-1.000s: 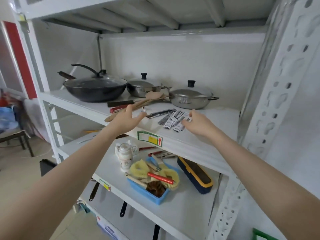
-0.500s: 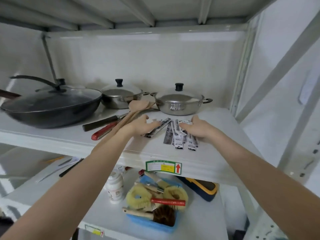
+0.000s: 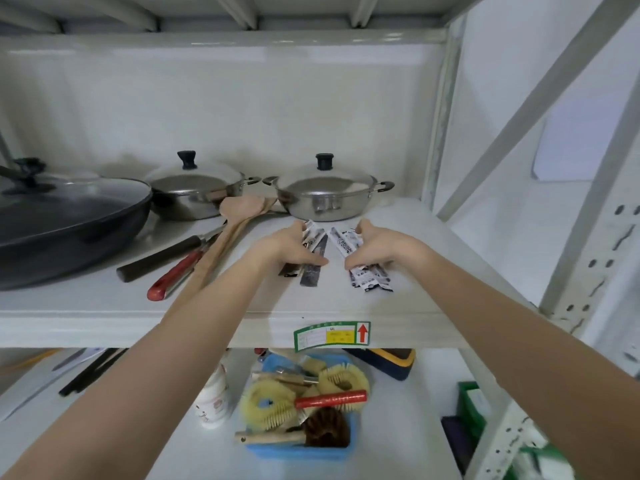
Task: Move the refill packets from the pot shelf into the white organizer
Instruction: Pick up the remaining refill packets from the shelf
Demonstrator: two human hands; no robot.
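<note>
Head view looks forward and down at the pot shelf [image 3: 346, 306], which runs across the middle of the frame. At frame centre both hands are on the refill packets, which lie in two small bundles on the shelf board. The left hand [image 3: 291, 247] curls its fingers and thumb around the darker packets [image 3: 313, 271], whose lower ends stick out below the hand. The right hand [image 3: 377, 247] curls around the white packets [image 3: 372, 280], whose printed ends fan out toward the shelf's front edge. Whether either bundle is already lifted clear of the board I cannot tell; both look to be at or just above it.

Behind the hands stands a steel pot [image 3: 325, 192] with a lid, a second lidded pot [image 3: 197, 192] left of it, and a dark wok [image 3: 69, 220] at the left edge. Wooden spatulas [image 3: 235, 220] and a red-handled tool [image 3: 176, 271] lie left of the left hand. In the lower centre a blue bin of brushes [image 3: 304, 410] sits on the shelf below.

Judging from this, the task is at its start: the packets are being gathered, none has left the shelf, and the white organizer is not in view, so the whole carry and placing remains.
</note>
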